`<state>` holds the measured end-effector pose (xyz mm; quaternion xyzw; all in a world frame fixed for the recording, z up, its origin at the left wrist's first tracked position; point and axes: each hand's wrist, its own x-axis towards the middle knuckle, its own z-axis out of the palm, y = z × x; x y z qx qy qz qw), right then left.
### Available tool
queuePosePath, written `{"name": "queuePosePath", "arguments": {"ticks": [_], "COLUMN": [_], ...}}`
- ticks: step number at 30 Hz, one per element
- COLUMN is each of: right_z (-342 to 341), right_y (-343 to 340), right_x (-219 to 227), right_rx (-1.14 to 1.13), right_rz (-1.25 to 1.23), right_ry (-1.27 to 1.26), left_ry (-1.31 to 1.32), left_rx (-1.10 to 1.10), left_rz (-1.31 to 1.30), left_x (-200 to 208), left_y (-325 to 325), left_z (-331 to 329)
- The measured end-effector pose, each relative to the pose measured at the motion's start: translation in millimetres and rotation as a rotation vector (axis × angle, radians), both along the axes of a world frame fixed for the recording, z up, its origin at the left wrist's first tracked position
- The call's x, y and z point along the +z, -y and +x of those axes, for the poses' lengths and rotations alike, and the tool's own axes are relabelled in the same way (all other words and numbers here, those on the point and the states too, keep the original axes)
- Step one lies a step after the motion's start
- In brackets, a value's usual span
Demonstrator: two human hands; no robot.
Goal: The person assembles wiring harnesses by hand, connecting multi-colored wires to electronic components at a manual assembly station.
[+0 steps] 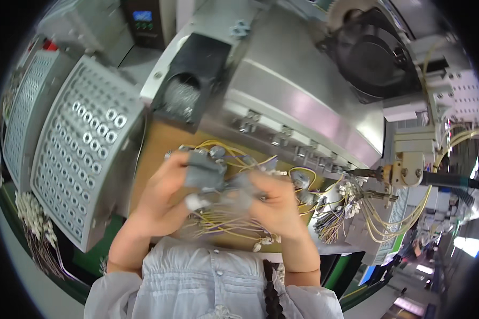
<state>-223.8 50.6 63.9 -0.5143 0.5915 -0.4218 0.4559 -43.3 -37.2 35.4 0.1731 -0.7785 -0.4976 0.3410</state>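
Both my hands work close together above a brown work surface, with grey coverings on several fingers. My left hand is curled, its fingers pointing right, with a whitish tip at the thumb. Opposite it, my right hand curls inward, fingers pinched. Motion blur smears the fingertips, so whatever they hold is hidden. Under and between the hands lie yellow and purple wires with white connectors at their near ends. Small round metal parts with wires lie just beyond my left fingers; another metal part sits right of my right hand.
Left stand grey trays holding rows of ring-shaped parts. A black box with clear material in its opening stands beyond. Metal machine housing with clamps spans the back. At right are a tool head and a wire bundle.
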Motion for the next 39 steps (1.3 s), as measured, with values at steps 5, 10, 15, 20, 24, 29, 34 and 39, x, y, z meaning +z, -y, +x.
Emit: {"name": "queuePosePath", "arguments": {"ticks": [5, 10, 15, 20, 24, 29, 34, 39], "right_z": [2, 8, 10, 2, 1, -2, -6, -18], "right_y": [-1, -2, -6, -4, -8, -12, -7, 4], "right_x": [3, 8, 10, 26, 25, 24, 28, 15], "right_rx": [0.046, 0.042, 0.036, 0.194, 0.12, 0.206, 0.136, 0.194], "right_rz": [-0.055, -0.093, 0.01, 0.184, 0.194, 0.117, 0.41, 0.337], "right_ry": [-0.085, -0.137, -0.178, -0.212, -0.145, -0.171, 0.17, 0.284], "left_ry": [-0.191, -0.143, -0.087, -0.113, -0.069, -0.153, -0.096, -0.025], "left_rx": [0.084, 0.0, 0.09, -0.03, 0.059, 0.073, 0.201, -0.024], "left_rz": [0.522, 0.365, 0.08, 0.172, 0.06, 0.12, -0.373, -0.13], "left_x": [-7, -9, -9, -3, -2, -4, -3, 15], "left_y": [-21, -13, -12, -13, -19, -26, -23, 4], "left_z": [1, 6, 10, 10, 7, 4, 6, -8]}}
